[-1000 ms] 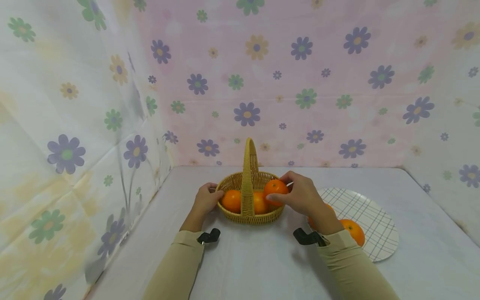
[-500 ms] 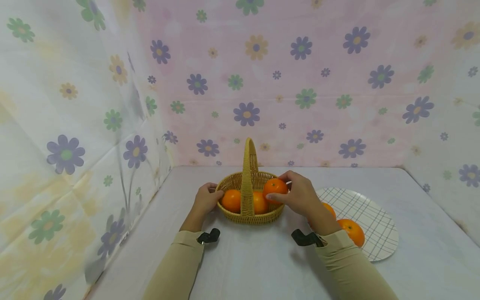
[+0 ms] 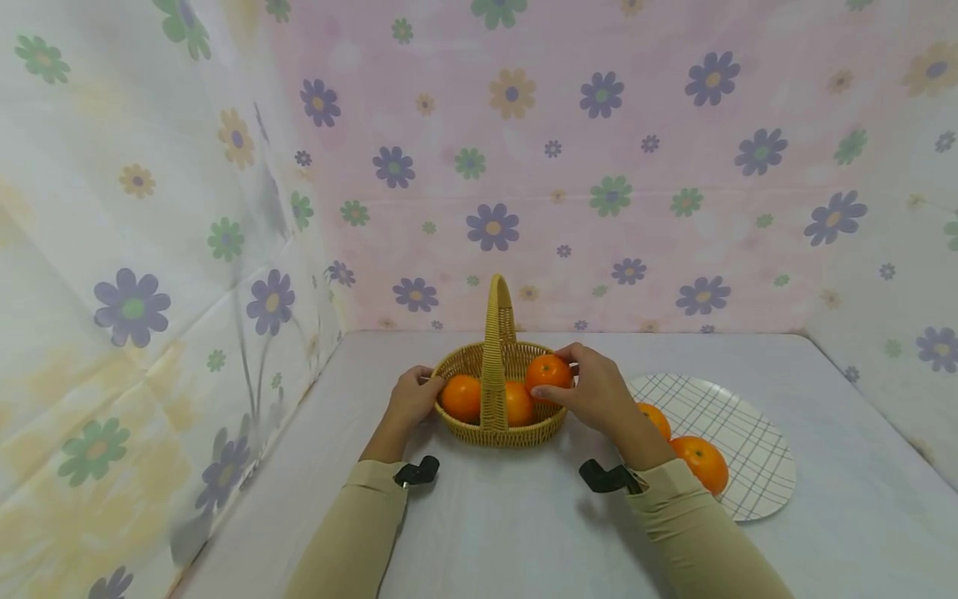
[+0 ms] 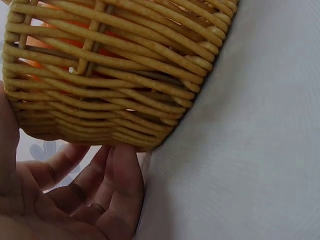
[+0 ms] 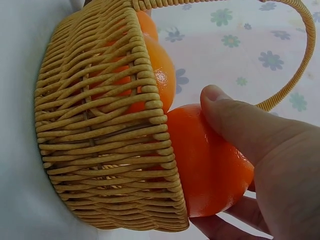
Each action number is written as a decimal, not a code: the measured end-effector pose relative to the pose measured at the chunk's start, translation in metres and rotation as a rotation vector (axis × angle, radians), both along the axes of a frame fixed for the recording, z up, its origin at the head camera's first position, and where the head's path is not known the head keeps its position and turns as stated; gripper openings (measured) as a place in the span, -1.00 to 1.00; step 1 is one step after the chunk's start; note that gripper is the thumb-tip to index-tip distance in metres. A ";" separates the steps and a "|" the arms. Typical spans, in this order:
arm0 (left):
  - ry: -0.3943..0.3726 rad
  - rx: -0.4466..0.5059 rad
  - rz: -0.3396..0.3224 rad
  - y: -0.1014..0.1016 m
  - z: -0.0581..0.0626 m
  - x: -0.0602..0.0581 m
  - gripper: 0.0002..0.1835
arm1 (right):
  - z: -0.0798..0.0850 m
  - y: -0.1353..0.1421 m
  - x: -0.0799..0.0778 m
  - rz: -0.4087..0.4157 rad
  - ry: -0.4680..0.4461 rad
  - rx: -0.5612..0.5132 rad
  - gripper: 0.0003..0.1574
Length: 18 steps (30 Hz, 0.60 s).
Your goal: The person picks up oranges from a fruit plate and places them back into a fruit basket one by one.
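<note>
Head view: little had shifted; right hand held an orange, evidently still unreleased, at basket's right rim; left hand gripped its left.

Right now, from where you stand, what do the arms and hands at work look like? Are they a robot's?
No, they are a person's. The left sleeve and right sleeve are plain beige cloth, creased, with cuffs near the wrists. Beside the cuffs sit a left black piece and a right black piece, both small and bent. The left hand and right hand wear no gloves.
</note>
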<state>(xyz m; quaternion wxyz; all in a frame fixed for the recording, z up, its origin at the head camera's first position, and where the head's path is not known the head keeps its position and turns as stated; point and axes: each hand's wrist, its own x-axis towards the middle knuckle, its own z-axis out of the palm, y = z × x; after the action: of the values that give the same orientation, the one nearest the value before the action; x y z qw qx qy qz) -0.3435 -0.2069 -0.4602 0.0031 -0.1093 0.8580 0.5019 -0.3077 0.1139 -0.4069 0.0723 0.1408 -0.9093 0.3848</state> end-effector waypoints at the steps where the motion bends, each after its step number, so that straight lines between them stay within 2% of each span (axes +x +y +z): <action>1: 0.003 -0.014 -0.002 0.000 0.000 0.000 -0.51 | 0.000 0.000 0.000 0.000 -0.003 0.000 -0.15; 7: 0.004 -0.063 0.000 -0.001 -0.001 0.002 -0.48 | -0.001 -0.002 -0.001 0.005 -0.035 0.043 -0.15; 12: 0.011 -0.073 -0.001 -0.001 0.000 0.001 -0.45 | -0.003 -0.003 0.000 0.011 -0.024 0.069 -0.12; 18: 0.045 -0.116 -0.005 -0.002 -0.001 0.002 -0.23 | -0.007 -0.004 0.000 0.040 -0.022 0.136 -0.10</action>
<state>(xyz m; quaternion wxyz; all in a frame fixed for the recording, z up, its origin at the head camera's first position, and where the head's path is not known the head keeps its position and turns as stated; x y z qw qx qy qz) -0.3413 -0.2089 -0.4617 -0.0212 -0.0960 0.8857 0.4537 -0.3075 0.1099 -0.4135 0.0449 0.1591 -0.9311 0.3250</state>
